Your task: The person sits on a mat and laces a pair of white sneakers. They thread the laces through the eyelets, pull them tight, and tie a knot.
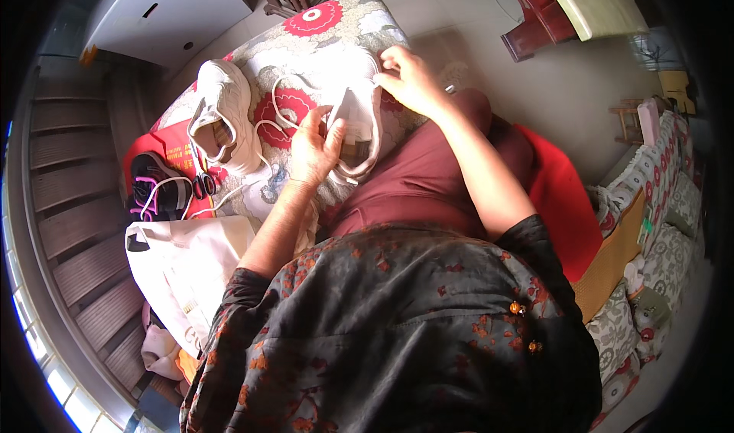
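Note:
A white sneaker lies on a floral-patterned cloth before me, its toe washed out by bright light. My left hand is at the near left side of its opening, thumb and fingers apart. On the far right, by the toe, my right hand has its fingers bent; whether it pinches a lace there is too bright to tell. White shoelace loops over the cloth between this shoe and a second white sneaker at the left. Dark-handled scissors lie beside that second shoe.
A black shoe with pink laces sits on a red printed bag at the left. Nearer me is a white bag. A white cabinet stands beyond, and a red wooden piece of furniture is at the upper right.

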`<state>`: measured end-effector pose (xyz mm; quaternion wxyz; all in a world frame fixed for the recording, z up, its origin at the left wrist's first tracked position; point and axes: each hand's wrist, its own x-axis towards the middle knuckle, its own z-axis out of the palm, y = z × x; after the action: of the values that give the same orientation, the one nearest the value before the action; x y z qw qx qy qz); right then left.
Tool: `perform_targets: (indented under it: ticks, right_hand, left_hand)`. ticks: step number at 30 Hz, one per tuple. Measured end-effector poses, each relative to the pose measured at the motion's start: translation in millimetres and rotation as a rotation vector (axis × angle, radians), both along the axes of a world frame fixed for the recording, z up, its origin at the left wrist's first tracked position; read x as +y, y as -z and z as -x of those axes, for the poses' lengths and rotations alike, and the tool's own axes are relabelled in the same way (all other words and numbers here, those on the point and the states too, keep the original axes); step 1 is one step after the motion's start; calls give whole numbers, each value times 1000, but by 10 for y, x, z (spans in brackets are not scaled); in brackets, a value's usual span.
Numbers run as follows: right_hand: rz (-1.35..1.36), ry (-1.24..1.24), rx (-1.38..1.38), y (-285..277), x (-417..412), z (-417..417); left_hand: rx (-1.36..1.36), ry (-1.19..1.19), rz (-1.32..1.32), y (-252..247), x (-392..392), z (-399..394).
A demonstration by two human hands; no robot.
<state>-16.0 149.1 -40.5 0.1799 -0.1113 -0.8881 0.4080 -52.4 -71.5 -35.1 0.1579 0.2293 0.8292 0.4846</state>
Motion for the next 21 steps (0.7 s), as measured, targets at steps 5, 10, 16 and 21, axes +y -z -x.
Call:
perform_targets:
  ticks: [5, 10, 16, 21]
  right_hand:
    - [106, -13, -151, -133, 25, -55]
    - [9, -64, 116, -165, -254, -34]
    - [234, -74, -58, -235, -507, 24]
    - [261, -107, -6, -130, -553, 30]
  left_hand:
    - [438, -58, 202, 50, -204, 412]
    - [487, 71, 237, -234, 45, 352]
    - [324, 209, 307, -111, 254, 367]
    - [-117, 139, 27, 116, 176, 487]
